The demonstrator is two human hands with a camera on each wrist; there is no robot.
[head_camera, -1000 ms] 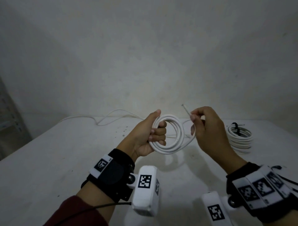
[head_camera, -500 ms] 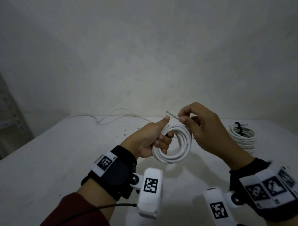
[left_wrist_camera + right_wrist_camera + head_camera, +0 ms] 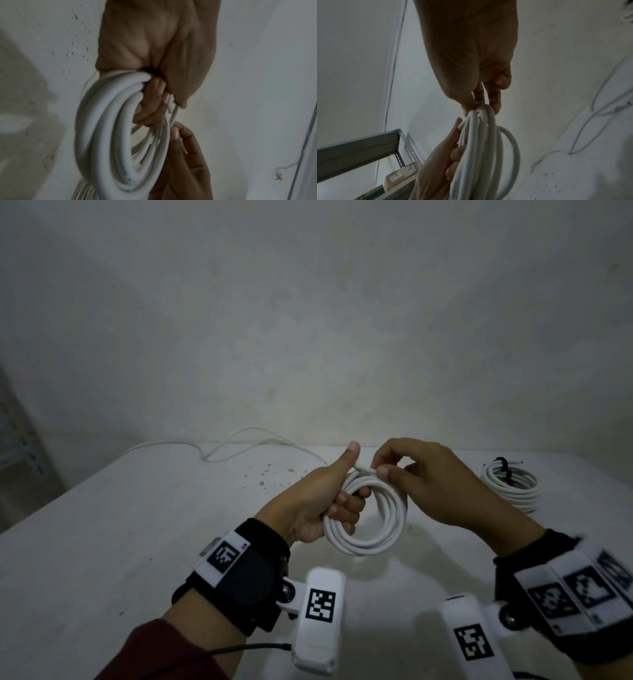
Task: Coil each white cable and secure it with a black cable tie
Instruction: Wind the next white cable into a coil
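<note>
Left hand [image 3: 310, 501], above the white table [image 3: 102, 542]: fingers curled through the centre of the white cable coil [image 3: 373, 518] and closed round its left side, thumb extended upward along the top of the bundle. Right hand [image 3: 431, 484]: thumb and forefinger pinched narrowly on the free cable end [image 3: 364, 468] at the top of the coil, the remaining fingers curled. The two hands meet at the coil's upper edge, the cable end lying between the left thumb and the right fingertips.

The coil consists of several roughly round turns of smooth white cable, held clear of the table, its opening facing the camera in the head view. The free end runs roughly level, its tip pointing left toward the left thumb.

A second, finished coil [image 3: 512, 484], bound by a black cable tie [image 3: 503, 470], lies flat on the table to the right, well apart. A loose white cable [image 3: 239, 440] trails along the table's far edge.
</note>
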